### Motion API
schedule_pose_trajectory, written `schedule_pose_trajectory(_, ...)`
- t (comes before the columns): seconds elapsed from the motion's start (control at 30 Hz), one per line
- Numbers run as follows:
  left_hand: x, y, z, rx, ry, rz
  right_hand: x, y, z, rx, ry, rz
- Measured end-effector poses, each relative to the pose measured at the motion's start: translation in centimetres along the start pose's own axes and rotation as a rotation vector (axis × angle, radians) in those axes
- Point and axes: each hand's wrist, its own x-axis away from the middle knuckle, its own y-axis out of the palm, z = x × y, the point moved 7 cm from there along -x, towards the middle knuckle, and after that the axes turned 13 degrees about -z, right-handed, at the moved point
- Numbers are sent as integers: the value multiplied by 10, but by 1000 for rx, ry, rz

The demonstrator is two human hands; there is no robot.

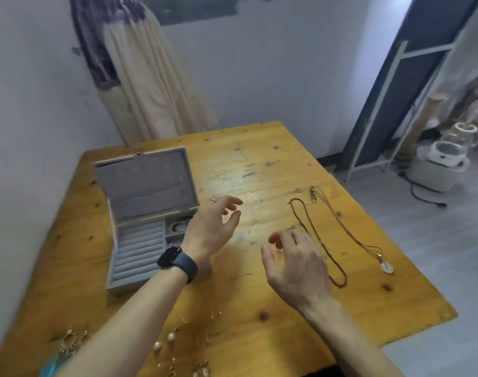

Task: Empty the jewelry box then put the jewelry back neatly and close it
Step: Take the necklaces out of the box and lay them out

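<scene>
Jewelry box (136, 248) compartments behind left hand (209, 227)

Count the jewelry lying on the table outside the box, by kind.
Necklaces: 2, a beaded loop and a pendant cord
Pearl earrings: 2
Ring: 1
Total: 5
Gold pieces at the near edge are too blurred to count.
</scene>
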Motion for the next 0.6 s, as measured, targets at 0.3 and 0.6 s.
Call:
schedule_pose_trajectory(0.3, 45, -122, -82, -204, -113, 381, -96, 46, -101, -142, -212, -107)
schedule_pose_trajectory(0.6, 9, -182, -130, -470, -249, 427, -182, 71, -156, -146, -193, -87)
